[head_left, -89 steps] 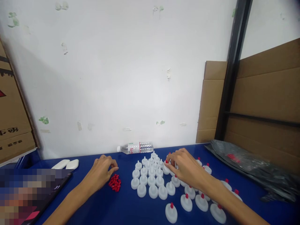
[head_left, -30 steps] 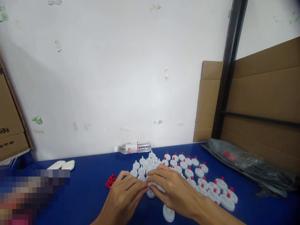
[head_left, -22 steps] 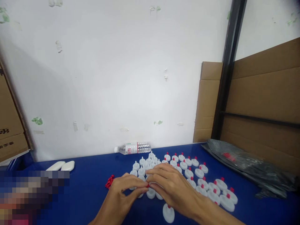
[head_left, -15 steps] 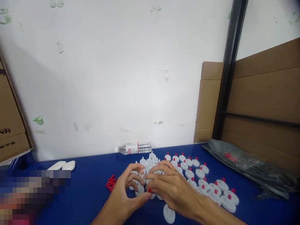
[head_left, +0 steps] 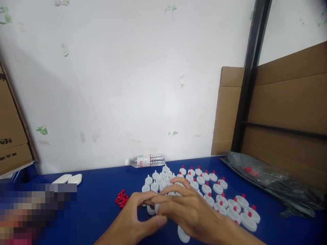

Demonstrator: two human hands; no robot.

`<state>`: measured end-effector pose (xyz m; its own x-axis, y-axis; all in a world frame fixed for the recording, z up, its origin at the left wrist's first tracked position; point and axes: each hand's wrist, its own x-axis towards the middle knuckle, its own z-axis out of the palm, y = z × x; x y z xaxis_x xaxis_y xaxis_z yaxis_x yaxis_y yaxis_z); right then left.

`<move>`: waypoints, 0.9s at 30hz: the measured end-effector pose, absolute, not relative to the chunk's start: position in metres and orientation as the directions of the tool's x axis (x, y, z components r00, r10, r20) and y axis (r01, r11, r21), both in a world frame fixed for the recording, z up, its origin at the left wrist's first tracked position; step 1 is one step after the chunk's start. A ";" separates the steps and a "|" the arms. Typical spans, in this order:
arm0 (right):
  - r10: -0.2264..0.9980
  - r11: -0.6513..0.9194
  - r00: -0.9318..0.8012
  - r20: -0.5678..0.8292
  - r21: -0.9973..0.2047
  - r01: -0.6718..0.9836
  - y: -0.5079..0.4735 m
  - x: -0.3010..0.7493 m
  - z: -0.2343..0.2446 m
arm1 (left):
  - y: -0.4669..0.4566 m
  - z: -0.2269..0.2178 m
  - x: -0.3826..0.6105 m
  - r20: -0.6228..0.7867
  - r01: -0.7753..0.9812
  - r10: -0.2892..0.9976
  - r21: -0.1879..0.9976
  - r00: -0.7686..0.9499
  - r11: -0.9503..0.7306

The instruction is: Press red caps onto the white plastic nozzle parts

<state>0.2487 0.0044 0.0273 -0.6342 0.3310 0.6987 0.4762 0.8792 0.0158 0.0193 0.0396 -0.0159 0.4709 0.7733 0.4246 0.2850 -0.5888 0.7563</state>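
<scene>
My two hands meet low in the middle over a blue table (head_left: pixel 102 200). My left hand (head_left: pixel 136 219) curls thumb and forefinger round a white cap (head_left: pixel 156 207). My right hand (head_left: pixel 190 211) lies over it with fingers pressed together, pointing left; what they pinch is hidden. Behind the hands stands a cluster of plain white caps (head_left: pixel 159 178). To the right are rows of white caps with red tips (head_left: pixel 221 195). A small heap of loose red tips (head_left: pixel 121 198) lies left of my left hand.
A clear water bottle (head_left: pixel 145 160) lies against the white wall. A black plastic bag (head_left: pixel 270 182) and cardboard sheets (head_left: pixel 288 102) fill the right side. Two white oval pieces (head_left: pixel 68 178) lie at the back left, near a cardboard box (head_left: pixel 12 149).
My left hand came from the red heap to the caps and met my right hand. A red tip seen between the fingers half a second ago is now covered.
</scene>
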 end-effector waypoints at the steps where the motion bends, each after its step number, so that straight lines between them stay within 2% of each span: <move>1: 0.374 0.860 -0.613 0.696 -0.013 0.510 0.006 0.252 0.029 | 0.045 -0.010 0.017 0.436 0.333 0.764 0.715 0.476 -0.615; 3: 0.477 0.807 -0.569 0.670 -0.076 0.586 0.010 0.259 0.034 | 0.060 0.001 0.010 0.489 0.467 0.727 0.559 0.482 -0.685; 5: 0.574 0.740 -0.538 0.617 -0.109 0.664 0.015 0.269 0.040 | 0.081 0.009 -0.004 0.562 0.591 0.649 0.317 0.513 -0.742; 6: 0.613 0.707 -0.531 0.585 -0.105 0.700 0.018 0.274 0.042 | 0.093 0.012 -0.013 0.550 0.631 0.617 0.196 0.563 -0.751; 7: 0.647 0.676 -0.530 0.549 -0.091 0.731 0.020 0.280 0.044 | 0.104 0.014 -0.022 0.501 0.678 0.641 0.137 0.582 -0.722; 10: 0.754 0.574 -0.499 0.426 -0.059 0.817 0.022 0.294 0.050 | 0.129 0.017 -0.051 0.414 0.730 0.716 0.157 0.562 -0.665; 13: 0.837 0.491 -0.442 0.323 -0.087 0.867 0.022 0.302 0.051 | 0.138 0.017 -0.072 0.324 0.760 0.781 0.221 0.534 -0.611; 20: 0.867 0.488 -0.463 0.186 -0.130 0.863 0.023 0.302 0.039 | 0.134 0.015 -0.075 0.191 0.802 0.857 0.303 0.478 -0.515; 22: 0.867 0.484 -0.454 0.205 -0.132 0.865 0.025 0.301 0.039 | 0.133 0.013 -0.072 0.174 0.805 0.861 0.305 0.478 -0.509; 27: 0.816 0.488 -0.395 0.422 -0.137 0.862 0.035 0.299 0.039 | 0.135 0.009 -0.068 0.152 0.796 0.847 0.291 0.509 -0.530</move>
